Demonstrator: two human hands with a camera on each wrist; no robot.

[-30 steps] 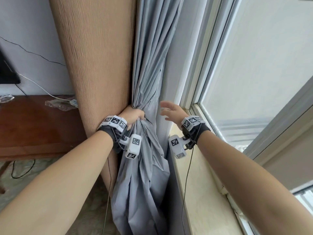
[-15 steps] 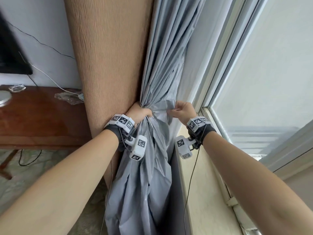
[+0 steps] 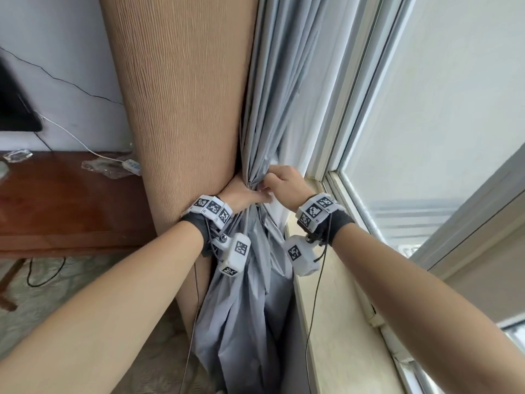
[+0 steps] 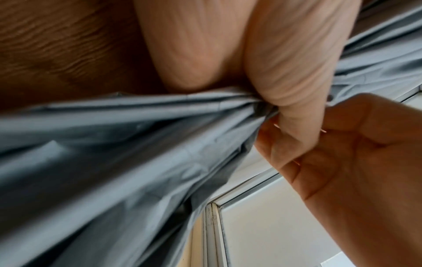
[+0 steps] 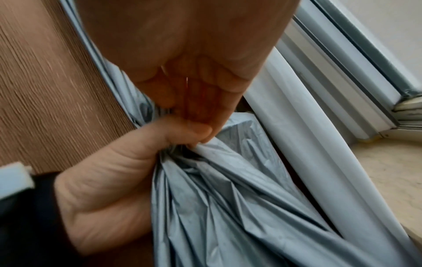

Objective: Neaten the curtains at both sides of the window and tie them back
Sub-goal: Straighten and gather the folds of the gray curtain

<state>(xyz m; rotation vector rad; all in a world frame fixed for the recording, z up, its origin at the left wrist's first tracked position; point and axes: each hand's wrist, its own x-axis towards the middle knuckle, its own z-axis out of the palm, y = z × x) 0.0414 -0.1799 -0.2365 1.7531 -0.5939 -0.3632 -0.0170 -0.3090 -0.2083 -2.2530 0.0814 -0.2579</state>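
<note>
We find the grey curtain (image 3: 255,294) hanging between the tan curtain (image 3: 181,109) and the window frame (image 3: 366,89). Left hand (image 3: 241,194) grips its gathered waist, fingers curled tight; right hand (image 3: 284,184) pinches folds there, touching the left thumb

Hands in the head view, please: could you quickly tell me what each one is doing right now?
Left hand: grips the gathered grey curtain.
Right hand: fingers curled, pinching the same curtain at the gather.

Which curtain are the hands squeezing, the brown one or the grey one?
The grey curtain. Both hands bunch it at one spot; the brown curtain hangs loose beside it.
</note>
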